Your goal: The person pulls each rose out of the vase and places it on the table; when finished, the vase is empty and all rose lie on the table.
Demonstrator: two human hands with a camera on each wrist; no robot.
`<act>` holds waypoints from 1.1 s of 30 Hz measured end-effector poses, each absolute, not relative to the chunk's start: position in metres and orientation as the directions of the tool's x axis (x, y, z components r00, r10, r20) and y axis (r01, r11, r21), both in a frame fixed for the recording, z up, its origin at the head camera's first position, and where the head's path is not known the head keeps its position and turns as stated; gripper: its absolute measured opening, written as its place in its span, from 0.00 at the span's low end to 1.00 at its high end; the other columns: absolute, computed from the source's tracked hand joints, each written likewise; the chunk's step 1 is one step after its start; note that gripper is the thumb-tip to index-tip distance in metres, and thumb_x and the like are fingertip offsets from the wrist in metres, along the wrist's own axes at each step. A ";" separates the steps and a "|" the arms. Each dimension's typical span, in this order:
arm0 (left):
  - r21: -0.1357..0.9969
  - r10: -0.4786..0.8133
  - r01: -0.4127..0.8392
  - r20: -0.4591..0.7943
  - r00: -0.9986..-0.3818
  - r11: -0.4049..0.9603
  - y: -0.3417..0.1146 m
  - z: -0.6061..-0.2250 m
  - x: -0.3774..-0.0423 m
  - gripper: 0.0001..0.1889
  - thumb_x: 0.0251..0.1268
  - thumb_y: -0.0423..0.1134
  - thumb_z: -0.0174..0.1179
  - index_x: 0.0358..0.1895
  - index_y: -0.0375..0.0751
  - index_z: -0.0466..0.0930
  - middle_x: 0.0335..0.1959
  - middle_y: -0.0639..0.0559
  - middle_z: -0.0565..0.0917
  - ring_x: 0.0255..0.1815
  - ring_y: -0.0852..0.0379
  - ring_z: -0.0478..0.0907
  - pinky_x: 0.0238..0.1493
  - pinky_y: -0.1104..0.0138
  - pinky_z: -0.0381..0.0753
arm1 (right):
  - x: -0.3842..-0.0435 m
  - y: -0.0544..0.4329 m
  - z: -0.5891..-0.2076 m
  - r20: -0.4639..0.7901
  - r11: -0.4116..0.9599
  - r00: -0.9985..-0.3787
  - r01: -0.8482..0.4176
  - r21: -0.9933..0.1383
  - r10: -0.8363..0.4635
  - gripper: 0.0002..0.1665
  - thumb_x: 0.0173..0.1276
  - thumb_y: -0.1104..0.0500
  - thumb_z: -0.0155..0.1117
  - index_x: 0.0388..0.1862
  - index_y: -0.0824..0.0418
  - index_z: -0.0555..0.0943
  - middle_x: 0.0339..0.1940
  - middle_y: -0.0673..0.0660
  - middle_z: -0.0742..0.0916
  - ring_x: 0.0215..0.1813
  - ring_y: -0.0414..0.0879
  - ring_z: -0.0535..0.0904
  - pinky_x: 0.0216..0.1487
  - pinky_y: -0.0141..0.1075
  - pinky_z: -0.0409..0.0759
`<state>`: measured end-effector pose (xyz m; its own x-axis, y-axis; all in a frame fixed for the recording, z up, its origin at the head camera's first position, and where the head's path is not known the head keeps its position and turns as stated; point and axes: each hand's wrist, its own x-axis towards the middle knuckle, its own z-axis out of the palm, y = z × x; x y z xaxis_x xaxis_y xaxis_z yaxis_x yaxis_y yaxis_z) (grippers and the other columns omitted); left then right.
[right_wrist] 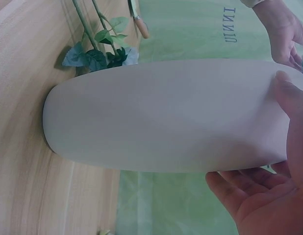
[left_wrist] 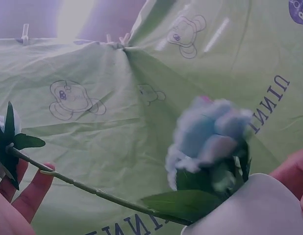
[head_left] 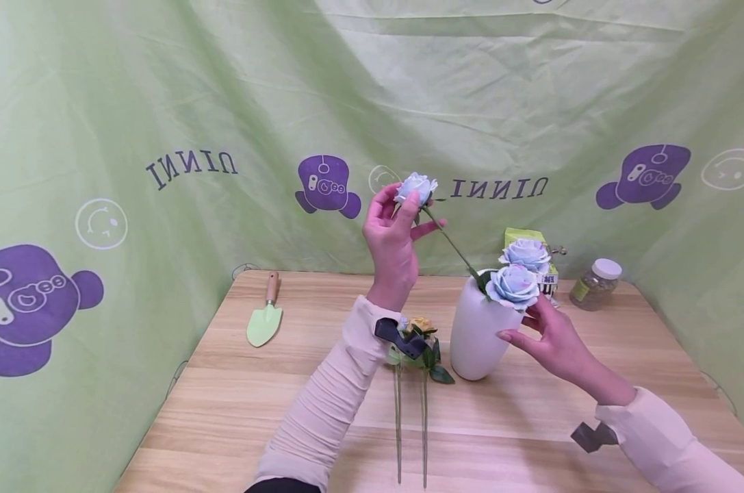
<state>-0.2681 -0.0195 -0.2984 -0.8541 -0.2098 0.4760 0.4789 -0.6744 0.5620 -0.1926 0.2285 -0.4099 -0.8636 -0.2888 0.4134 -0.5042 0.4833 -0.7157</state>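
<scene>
My left hand (head_left: 393, 241) pinches a pale blue artificial rose (head_left: 417, 187) just at its bloom. Its stem slants down to the right, with the lower end inside the mouth of a white vase (head_left: 478, 337). Two more blue roses (head_left: 513, 286) stand in that vase and lean to the right. With thumb and fingers around the upper side of the vase, my right hand (head_left: 559, 346) grips it; the right wrist view shows the thumb (right_wrist: 291, 95) on the white wall. The vase tilts slightly to the right in the head view.
Long-stemmed artificial flowers, one with a yellow bloom (head_left: 419, 324), lie left of the vase, partly behind my left wrist. A green trowel (head_left: 264, 324) lies at the back left. Behind the vase are a green packet (head_left: 522, 237) and a white-lidded jar (head_left: 595, 285).
</scene>
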 end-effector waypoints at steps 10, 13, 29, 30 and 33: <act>0.540 -0.249 0.513 0.487 -0.837 -0.668 -0.025 -0.288 -0.266 0.13 0.64 0.30 0.61 0.51 0.41 0.74 0.47 0.49 0.80 0.39 0.55 0.84 0.30 0.60 0.92 | -0.193 0.228 -0.410 0.418 0.475 -0.860 -0.511 -0.716 -0.295 0.46 0.60 0.68 0.74 0.72 0.73 0.61 0.63 0.76 0.78 0.58 0.14 0.69 0.56 0.10 0.72; 0.533 -0.262 0.520 0.485 -0.834 -0.668 -0.026 -0.285 -0.265 0.13 0.64 0.29 0.61 0.51 0.40 0.74 0.47 0.48 0.80 0.39 0.54 0.84 0.30 0.60 0.92 | -0.194 0.228 -0.410 0.419 0.476 -0.859 -0.512 -0.715 -0.294 0.46 0.59 0.68 0.74 0.72 0.73 0.60 0.63 0.76 0.78 0.58 0.14 0.69 0.56 0.10 0.72; 0.486 -0.302 0.569 0.523 -0.797 -0.663 -0.040 -0.268 -0.267 0.12 0.63 0.29 0.61 0.49 0.39 0.75 0.47 0.47 0.80 0.38 0.53 0.84 0.28 0.59 0.91 | -0.194 0.229 -0.410 0.409 0.490 -0.865 -0.501 -0.713 -0.290 0.45 0.59 0.67 0.75 0.71 0.74 0.62 0.63 0.75 0.78 0.57 0.13 0.69 0.56 0.09 0.72; 0.483 -0.307 0.572 0.521 -0.796 -0.663 -0.041 -0.267 -0.267 0.13 0.63 0.29 0.61 0.49 0.39 0.75 0.47 0.47 0.79 0.38 0.53 0.84 0.28 0.59 0.91 | -0.194 0.229 -0.410 0.410 0.489 -0.865 -0.502 -0.713 -0.290 0.45 0.59 0.67 0.75 0.71 0.74 0.62 0.63 0.75 0.78 0.57 0.13 0.69 0.56 0.09 0.72; 0.484 -0.320 0.573 0.509 -0.799 -0.662 -0.044 -0.265 -0.266 0.13 0.63 0.30 0.61 0.50 0.40 0.75 0.46 0.48 0.79 0.38 0.53 0.83 0.28 0.59 0.91 | -0.194 0.229 -0.411 0.414 0.487 -0.863 -0.506 -0.712 -0.290 0.44 0.59 0.68 0.74 0.70 0.74 0.62 0.62 0.76 0.79 0.57 0.13 0.69 0.55 0.09 0.73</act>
